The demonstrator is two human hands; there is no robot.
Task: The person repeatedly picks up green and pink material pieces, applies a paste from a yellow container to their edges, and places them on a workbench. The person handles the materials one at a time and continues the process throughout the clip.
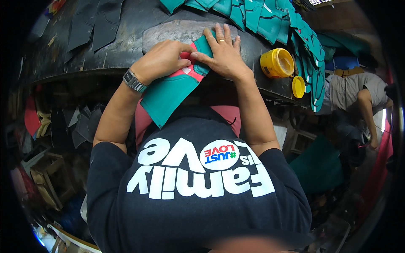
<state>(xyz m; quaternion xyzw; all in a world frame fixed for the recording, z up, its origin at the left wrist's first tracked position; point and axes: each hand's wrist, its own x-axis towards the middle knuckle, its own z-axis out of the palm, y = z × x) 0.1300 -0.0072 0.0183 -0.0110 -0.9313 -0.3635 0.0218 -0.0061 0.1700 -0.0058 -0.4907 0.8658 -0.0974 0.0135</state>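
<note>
A green panel with red parts (166,100), of leather or cloth, lies slantwise over the near edge of the dark table, its near end overhanging towards my lap. My left hand (162,60), a metal watch on its wrist, has its fingers bent and closed on the red part near the panel's middle. Spread and flat, my right hand (225,52) rests on the panel's far end, its thumb reaching towards my left fingertips. The fingers hide some of the red part. Beneath the far end is a worn grey slab (162,33).
Right of my right hand stands an open yellow tub (276,63), its yellow lid (298,87) beside it. Green panels (270,19) overlap along the table's far and right edges. Dark grey pieces (106,23) lie at the far left. Another person (358,95) bends over at the right.
</note>
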